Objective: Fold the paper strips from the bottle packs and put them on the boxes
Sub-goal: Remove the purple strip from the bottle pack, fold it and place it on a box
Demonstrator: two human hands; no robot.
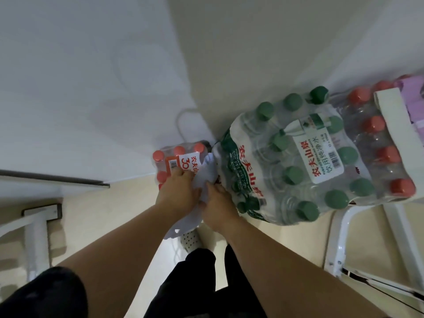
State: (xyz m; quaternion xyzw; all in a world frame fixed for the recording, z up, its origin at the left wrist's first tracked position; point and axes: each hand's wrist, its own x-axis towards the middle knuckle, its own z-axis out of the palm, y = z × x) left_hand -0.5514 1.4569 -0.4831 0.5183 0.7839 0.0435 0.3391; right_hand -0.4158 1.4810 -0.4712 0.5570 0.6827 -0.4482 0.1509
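A white paper strip (207,173) runs between my two hands, from beside the red-capped pack down toward my legs. My left hand (177,191) grips it from the left, fingers resting on the small red-capped bottle pack (175,161) on the floor by the wall. From the right, my right hand (218,207) pinches the same strip. A large shrink-wrapped pack of green-capped bottles (291,161) stands just right of my hands. Behind it lies another red-capped bottle pack (380,143). No boxes are visible.
A white wall rises behind the packs, with a white cable loop (183,125) against it. A white frame (394,134) crosses the far right pack, beside something purple (410,92). White metal legs (339,239) stand at the right. A white stand (37,235) sits at the left.
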